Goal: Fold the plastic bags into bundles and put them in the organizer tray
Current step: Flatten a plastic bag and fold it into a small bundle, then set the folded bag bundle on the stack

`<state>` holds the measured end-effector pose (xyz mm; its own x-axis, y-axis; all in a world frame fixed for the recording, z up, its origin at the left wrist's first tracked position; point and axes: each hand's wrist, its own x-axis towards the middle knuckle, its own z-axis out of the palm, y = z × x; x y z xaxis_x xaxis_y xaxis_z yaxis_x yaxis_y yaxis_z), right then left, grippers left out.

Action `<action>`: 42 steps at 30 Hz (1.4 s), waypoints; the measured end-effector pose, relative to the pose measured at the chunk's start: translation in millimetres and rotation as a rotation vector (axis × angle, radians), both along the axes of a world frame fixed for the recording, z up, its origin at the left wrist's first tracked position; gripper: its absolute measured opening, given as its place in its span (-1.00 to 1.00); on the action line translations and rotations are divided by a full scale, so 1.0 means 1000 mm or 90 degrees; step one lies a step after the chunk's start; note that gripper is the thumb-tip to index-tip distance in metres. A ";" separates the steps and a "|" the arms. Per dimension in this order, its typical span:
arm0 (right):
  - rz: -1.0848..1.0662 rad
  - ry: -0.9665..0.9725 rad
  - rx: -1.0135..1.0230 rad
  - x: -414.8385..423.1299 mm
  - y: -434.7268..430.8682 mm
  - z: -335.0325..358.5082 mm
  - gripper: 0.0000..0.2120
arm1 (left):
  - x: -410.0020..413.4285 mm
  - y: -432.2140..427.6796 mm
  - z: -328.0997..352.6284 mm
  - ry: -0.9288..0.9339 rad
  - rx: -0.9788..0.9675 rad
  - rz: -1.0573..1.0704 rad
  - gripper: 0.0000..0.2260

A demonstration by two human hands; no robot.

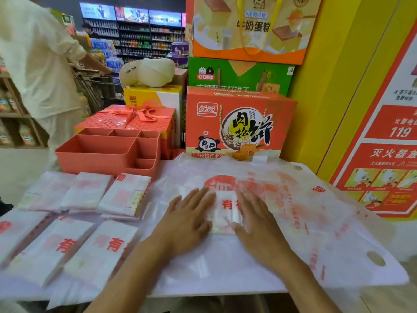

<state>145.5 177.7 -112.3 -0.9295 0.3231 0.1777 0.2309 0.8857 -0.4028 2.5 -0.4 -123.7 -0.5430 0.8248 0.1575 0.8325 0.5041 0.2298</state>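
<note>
Palms of left hand (pixel 189 219) and right hand (pixel 259 224) press folded bag (pixel 225 213), fingers (pixel 204 196) straight.

Both flat hands, left hand (pixel 189 219) and right hand (pixel 259 222), press a folded bag (pixel 226 211) near the organizer tray (pixel 94 154).

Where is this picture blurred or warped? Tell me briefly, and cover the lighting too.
Head view: the wide-angle lens tilts the yellow pillar and red poster at the right edge; the folded bundles at lower left are smeared; the left hand, right hand and the middle bundle under them are fairly sharp; light is even, without hard shadows.
</note>
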 end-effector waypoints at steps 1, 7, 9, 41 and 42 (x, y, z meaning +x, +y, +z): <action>0.006 -0.050 0.054 -0.001 -0.002 0.000 -0.31 | 0.001 0.002 0.001 0.008 -0.035 0.003 -0.26; 0.016 -0.128 0.117 -0.004 -0.002 -0.004 -0.17 | 0.005 0.005 0.003 0.030 -0.110 -0.004 -0.23; 0.018 -0.142 0.129 -0.003 -0.002 -0.002 -0.15 | 0.006 0.006 0.005 0.021 -0.114 -0.009 -0.21; -0.095 -0.124 0.111 0.051 0.031 -0.005 -0.36 | 0.044 -0.050 0.033 0.073 -0.123 0.072 -0.22; -0.098 -0.124 0.110 0.051 0.031 -0.005 -0.36 | 0.046 -0.048 0.033 0.086 -0.109 0.073 -0.31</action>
<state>196.2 209.1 -117.7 -0.8941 0.4431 0.0656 0.4255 0.8859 -0.1849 48.2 -47.9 -90.5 -0.6182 0.7799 0.0979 0.7848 0.6193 0.0226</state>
